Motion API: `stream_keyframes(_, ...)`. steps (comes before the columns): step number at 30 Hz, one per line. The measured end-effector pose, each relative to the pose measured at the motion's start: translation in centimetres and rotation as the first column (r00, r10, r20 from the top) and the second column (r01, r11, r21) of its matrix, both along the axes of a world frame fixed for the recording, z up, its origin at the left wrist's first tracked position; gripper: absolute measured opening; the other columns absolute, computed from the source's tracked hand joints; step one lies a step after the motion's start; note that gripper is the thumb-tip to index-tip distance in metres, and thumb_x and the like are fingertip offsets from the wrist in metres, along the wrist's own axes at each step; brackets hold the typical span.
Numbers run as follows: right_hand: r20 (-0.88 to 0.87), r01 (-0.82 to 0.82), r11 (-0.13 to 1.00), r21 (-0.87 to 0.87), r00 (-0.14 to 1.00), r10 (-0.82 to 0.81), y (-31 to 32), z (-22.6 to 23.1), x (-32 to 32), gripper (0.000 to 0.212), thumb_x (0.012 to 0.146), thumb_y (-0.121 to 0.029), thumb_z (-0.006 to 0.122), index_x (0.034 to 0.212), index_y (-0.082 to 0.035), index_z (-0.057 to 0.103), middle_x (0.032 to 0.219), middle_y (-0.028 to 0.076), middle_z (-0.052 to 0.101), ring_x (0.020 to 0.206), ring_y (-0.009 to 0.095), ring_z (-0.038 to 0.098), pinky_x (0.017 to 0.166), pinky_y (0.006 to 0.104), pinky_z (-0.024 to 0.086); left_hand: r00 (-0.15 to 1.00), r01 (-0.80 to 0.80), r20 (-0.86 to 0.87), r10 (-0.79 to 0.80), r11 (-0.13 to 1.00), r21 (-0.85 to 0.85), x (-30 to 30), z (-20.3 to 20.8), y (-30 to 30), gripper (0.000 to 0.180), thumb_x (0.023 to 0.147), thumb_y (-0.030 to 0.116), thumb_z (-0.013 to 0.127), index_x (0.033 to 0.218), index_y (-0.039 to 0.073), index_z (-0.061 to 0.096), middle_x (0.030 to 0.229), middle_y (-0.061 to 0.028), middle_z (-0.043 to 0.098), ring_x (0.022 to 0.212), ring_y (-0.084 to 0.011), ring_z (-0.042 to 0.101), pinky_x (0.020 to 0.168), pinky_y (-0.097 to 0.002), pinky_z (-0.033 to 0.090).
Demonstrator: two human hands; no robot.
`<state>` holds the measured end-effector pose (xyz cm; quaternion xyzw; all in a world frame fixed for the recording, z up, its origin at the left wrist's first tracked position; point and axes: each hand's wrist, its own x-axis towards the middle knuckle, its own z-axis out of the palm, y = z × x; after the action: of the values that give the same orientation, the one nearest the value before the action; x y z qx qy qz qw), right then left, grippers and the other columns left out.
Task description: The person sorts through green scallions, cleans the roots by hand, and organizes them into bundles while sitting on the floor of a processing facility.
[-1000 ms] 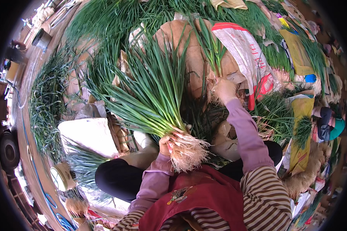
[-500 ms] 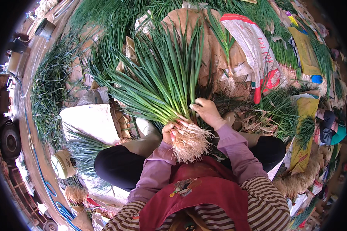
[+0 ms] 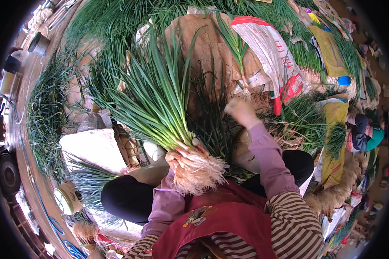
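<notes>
My left hand (image 3: 173,159) is closed round the base of a big bunch of green garlic (image 3: 160,101), above my lap. Its long flat leaves fan up and to the left, and the pale roots (image 3: 199,172) hang over my apron. My right hand (image 3: 242,113) is off the bunch, in the air to its right. Motion smears its fingers, so I cannot tell whether they hold anything. Just beyond it, a few loose green garlic stalks (image 3: 235,46) lie on brown sacking (image 3: 199,36), roots toward me.
A white and red sack (image 3: 270,49) lies right of the loose stalks. More green garlic is heaped at the far side (image 3: 112,19) and right (image 3: 307,125). On the left are a white pad (image 3: 93,149), a tub (image 3: 67,198) and a blue hose (image 3: 52,220). Another person (image 3: 363,131) sits at right.
My right hand has left the bunch and moved up and right, toward the loose stalks. The bunch in my left hand has shifted left and slightly down.
</notes>
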<state>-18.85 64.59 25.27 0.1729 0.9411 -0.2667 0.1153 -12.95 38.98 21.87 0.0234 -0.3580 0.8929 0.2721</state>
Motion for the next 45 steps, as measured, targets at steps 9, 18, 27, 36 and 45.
stream_keyframes(9, -0.146, 0.110, 0.990, 0.090, 0.985, -0.096, 4.2, 0.6, -3.5, 0.033, 0.076, -0.030, 0.062, 0.091, 0.000, 0.062, 0.077, 0.020, 0.063, 0.070, 0.036, 0.061, 0.066, 0.0442, 0.048, 0.881, 0.448, 0.173, -0.441, 0.894, 0.001, -2.0, 3.7, -0.9, 0.084, 0.072, 0.022, 0.058, 0.141, 0.002, 0.014, 0.105, -0.0043, 0.057, 0.091, -0.0157, 0.054, 0.090, -0.0342, 0.042)
stream_keyframes(18, -0.256, -0.475, 0.600, -0.643, 0.872, 0.417, -7.1, 0.7, 8.9, 0.050, 0.092, -0.043, 0.043, 0.100, 0.002, 0.060, 0.085, 0.014, 0.062, 0.080, 0.021, 0.057, 0.076, 0.0316, 0.044, 0.962, 0.273, 0.187, -0.200, 0.635, -0.723, -1.7, 0.3, -1.6, 0.030, 0.067, 0.024, 0.057, 0.076, -0.005, 0.058, 0.085, -0.0216, 0.061, 0.084, -0.0337, 0.059, 0.080, -0.0484, 0.048)
stream_keyframes(27, -0.259, -0.129, 0.960, -0.250, 0.964, 0.063, -9.4, 2.8, 2.1, 0.033, 0.085, -0.028, 0.059, 0.073, 0.003, 0.052, 0.065, 0.022, 0.050, 0.059, 0.030, 0.051, 0.057, 0.0403, 0.039, 0.959, 0.277, 0.121, -0.257, 0.748, -0.603, -1.3, -2.4, -3.1, 0.027, 0.073, 0.019, 0.056, 0.075, -0.007, 0.060, 0.083, -0.0235, 0.063, 0.079, -0.0284, 0.062, 0.079, -0.0407, 0.051)
stream_keyframes(36, 0.264, 0.457, 0.139, -0.878, 0.706, -0.657, -11.5, -1.7, 3.6, 0.025, 0.087, -0.019, 0.057, 0.070, -0.001, 0.057, 0.054, 0.001, 0.043, 0.051, 0.013, 0.042, 0.047, 0.0307, 0.033, 0.993, 0.095, 0.027, -0.111, 0.676, -0.731, -0.7, 0.2, -2.1, 0.014, 0.078, 0.010, 0.053, 0.078, -0.004, 0.058, 0.075, -0.0146, 0.061, 0.067, -0.0194, 0.059, 0.078, -0.0320, 0.051)
stream_keyframes(45, 0.291, 0.370, 0.074, -0.926, 0.825, -0.484, -11.6, -1.2, 0.1, 0.020, 0.083, -0.024, 0.061, 0.081, -0.004, 0.062, 0.072, 0.001, 0.057, 0.063, 0.011, 0.049, 0.059, 0.0264, 0.041, 0.984, 0.154, 0.050, -0.173, 0.663, -0.733, -0.3, 0.7, -2.4, 0.017, 0.077, 0.011, 0.055, 0.091, 0.001, 0.056, 0.081, -0.0088, 0.060, 0.075, -0.0171, 0.058, 0.079, -0.0326, 0.050)
